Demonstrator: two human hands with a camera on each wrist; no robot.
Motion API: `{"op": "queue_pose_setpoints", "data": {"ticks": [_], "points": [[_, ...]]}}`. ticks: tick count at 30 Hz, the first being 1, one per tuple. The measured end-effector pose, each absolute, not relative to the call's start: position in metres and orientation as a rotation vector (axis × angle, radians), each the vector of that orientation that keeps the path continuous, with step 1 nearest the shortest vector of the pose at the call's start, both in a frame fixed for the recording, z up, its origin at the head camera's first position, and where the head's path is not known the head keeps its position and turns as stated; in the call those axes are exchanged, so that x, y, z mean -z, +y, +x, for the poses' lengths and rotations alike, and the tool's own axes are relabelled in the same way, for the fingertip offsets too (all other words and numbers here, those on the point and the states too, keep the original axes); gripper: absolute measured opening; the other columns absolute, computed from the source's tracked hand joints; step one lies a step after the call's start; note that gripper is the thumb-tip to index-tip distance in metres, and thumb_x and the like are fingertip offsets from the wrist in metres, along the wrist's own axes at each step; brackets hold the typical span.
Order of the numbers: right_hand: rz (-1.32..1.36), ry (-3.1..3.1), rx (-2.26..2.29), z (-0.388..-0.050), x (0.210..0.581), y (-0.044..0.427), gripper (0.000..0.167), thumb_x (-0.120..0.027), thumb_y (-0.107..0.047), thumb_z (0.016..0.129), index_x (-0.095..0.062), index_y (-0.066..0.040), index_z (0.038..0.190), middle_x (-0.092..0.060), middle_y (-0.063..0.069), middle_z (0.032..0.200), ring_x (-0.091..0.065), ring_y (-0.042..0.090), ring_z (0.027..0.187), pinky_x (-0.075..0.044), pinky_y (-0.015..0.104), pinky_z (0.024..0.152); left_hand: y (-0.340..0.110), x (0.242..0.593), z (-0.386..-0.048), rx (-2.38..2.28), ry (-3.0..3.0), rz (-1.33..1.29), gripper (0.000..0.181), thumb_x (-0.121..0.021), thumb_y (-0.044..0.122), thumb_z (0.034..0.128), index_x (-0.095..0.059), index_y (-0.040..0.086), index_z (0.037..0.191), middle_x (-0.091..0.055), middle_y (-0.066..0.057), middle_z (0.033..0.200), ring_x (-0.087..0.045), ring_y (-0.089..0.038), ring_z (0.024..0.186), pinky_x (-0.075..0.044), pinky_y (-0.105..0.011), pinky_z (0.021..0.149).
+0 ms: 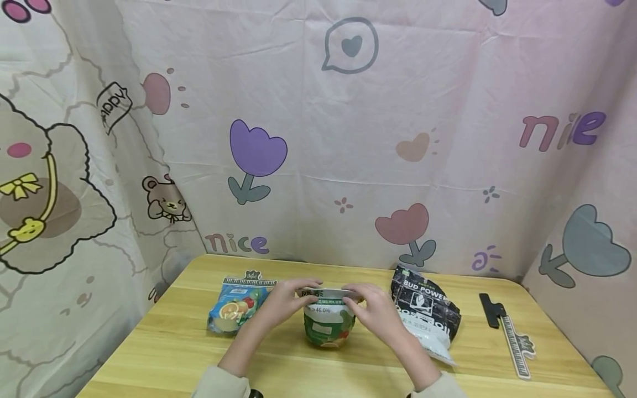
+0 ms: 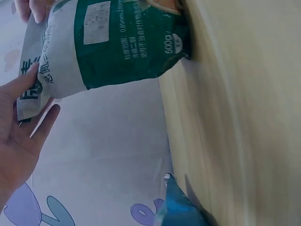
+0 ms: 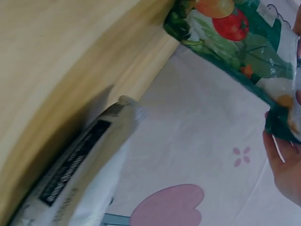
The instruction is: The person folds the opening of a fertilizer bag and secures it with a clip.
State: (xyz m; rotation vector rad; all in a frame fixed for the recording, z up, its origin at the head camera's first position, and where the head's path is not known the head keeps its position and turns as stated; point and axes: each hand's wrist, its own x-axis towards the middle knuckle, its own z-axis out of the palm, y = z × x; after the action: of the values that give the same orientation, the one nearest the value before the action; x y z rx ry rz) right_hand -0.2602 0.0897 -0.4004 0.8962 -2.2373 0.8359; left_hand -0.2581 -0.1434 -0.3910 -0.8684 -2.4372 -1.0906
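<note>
A green and white bag (image 1: 325,326) stands upright at the middle of the table, its top edge folded over. My left hand (image 1: 288,298) pinches the left end of the fold between thumb and fingers; my right hand (image 1: 375,309) pinches the right end. In the left wrist view the left hand (image 2: 21,127) has its thumb on the near face of the bag (image 2: 117,47) and fingers behind. The right wrist view has the right hand (image 3: 287,165) at the bag's (image 3: 235,52) top corner, partly cut off by the frame.
A blue bag (image 1: 236,309) closed with a ruler-like clip (image 1: 249,282) lies left. A black and white bag (image 1: 425,315) lies right. Beyond it on the table (image 1: 149,342) are a black clip (image 1: 490,310) and another ruler-like clip (image 1: 517,347). A patterned curtain (image 1: 318,210) hangs behind.
</note>
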Motion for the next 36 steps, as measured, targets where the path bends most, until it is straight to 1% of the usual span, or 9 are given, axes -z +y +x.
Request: {"op": "queue_pose_setpoints", "data": {"ticks": [6,9,14,16,19,23,27,31,36], "points": [[0.871,-2.256,-0.707,-0.261,0.398,0.081,0.016,-0.077,-0.019,0.074,-0.07,-0.016,0.087,-0.067,-0.007,0.079,-0.057,0.005,0.061,-0.045,0.023,0.054,-0.139,0.388,-0.26,1.134,-2.51,-0.881,0.018,-0.069,0.015,0.0821,-0.071,0.008,0.099,-0.068,-0.002,0.092,-0.056,-0.006,0.068,-0.048,-0.022,0.055],[0.843,-2.261,-0.715,-0.261,0.398,0.08,0.013,-0.078,-0.017,0.072,-0.069,-0.017,0.081,-0.067,-0.007,0.074,-0.054,0.004,0.055,-0.042,0.021,0.049,-0.138,0.389,-0.261,1.141,-2.494,-0.883,0.016,-0.069,0.015,0.0821,-0.072,0.009,0.096,-0.069,-0.002,0.09,-0.058,-0.003,0.068,-0.048,-0.021,0.054],[0.812,-2.211,-0.744,-0.261,0.399,0.077,0.011,-0.079,-0.012,0.07,-0.07,-0.016,0.075,-0.066,-0.007,0.067,-0.038,-0.003,0.045,-0.032,0.016,0.041,-0.135,0.391,-0.262,1.098,-2.404,-0.894,0.01,-0.069,0.011,0.081,-0.073,0.009,0.091,-0.069,0.0,0.086,-0.063,-0.006,0.071,-0.049,-0.02,0.057],[0.79,-2.205,-0.748,-0.26,0.399,0.075,0.012,-0.08,-0.011,0.069,-0.07,-0.016,0.074,-0.066,-0.007,0.066,-0.037,-0.003,0.045,-0.031,0.016,0.04,-0.134,0.391,-0.262,1.075,-2.392,-0.883,0.01,-0.07,0.009,0.0804,-0.073,0.009,0.089,-0.069,0.0,0.085,-0.063,-0.007,0.073,-0.05,-0.02,0.059],[0.752,-2.226,-0.75,-0.259,0.398,0.074,0.012,-0.08,-0.013,0.07,-0.069,-0.018,0.073,-0.065,-0.008,0.065,-0.044,-0.002,0.047,-0.035,0.018,0.043,-0.131,0.388,-0.26,1.052,-2.43,-0.842,0.009,-0.071,0.01,0.0798,-0.073,0.009,0.088,-0.069,0.001,0.083,-0.06,-0.005,0.068,-0.048,-0.02,0.056],[0.692,-2.266,-0.74,-0.257,0.399,0.072,0.014,-0.08,-0.023,0.07,-0.066,-0.021,0.072,-0.062,-0.01,0.063,-0.049,0.001,0.049,-0.037,0.019,0.045,-0.126,0.387,-0.258,0.934,-2.461,-0.765,0.01,-0.075,0.021,0.0775,-0.073,0.012,0.084,-0.067,0.004,0.077,-0.054,-0.001,0.06,-0.045,-0.018,0.051],[0.645,-2.275,-0.729,-0.257,0.402,0.07,0.016,-0.08,-0.029,0.069,-0.065,-0.021,0.071,-0.062,-0.01,0.062,-0.045,0.0,0.047,-0.033,0.018,0.044,-0.12,0.392,-0.258,0.838,-2.383,-0.68,0.014,-0.078,0.028,0.0728,-0.072,0.015,0.076,-0.065,0.007,0.069,-0.05,0.0,0.054,-0.043,-0.017,0.049],[0.648,-2.229,-0.72,-0.257,0.403,0.069,0.016,-0.08,-0.028,0.068,-0.065,-0.02,0.069,-0.062,-0.01,0.06,-0.039,-0.002,0.044,-0.029,0.017,0.041,-0.116,0.397,-0.258,0.841,-2.293,-0.63,0.013,-0.081,0.024,0.0681,-0.071,0.016,0.07,-0.064,0.008,0.064,-0.048,0.001,0.051,-0.041,-0.017,0.047],[0.676,-2.192,-0.706,-0.258,0.404,0.07,0.016,-0.08,-0.026,0.068,-0.066,-0.02,0.068,-0.061,-0.011,0.059,-0.038,-0.003,0.043,-0.028,0.016,0.04,-0.117,0.4,-0.259,0.867,-2.255,-0.662,0.012,-0.081,0.022,0.0684,-0.071,0.015,0.07,-0.065,0.009,0.064,-0.046,0.002,0.049,-0.039,-0.017,0.046]]}}
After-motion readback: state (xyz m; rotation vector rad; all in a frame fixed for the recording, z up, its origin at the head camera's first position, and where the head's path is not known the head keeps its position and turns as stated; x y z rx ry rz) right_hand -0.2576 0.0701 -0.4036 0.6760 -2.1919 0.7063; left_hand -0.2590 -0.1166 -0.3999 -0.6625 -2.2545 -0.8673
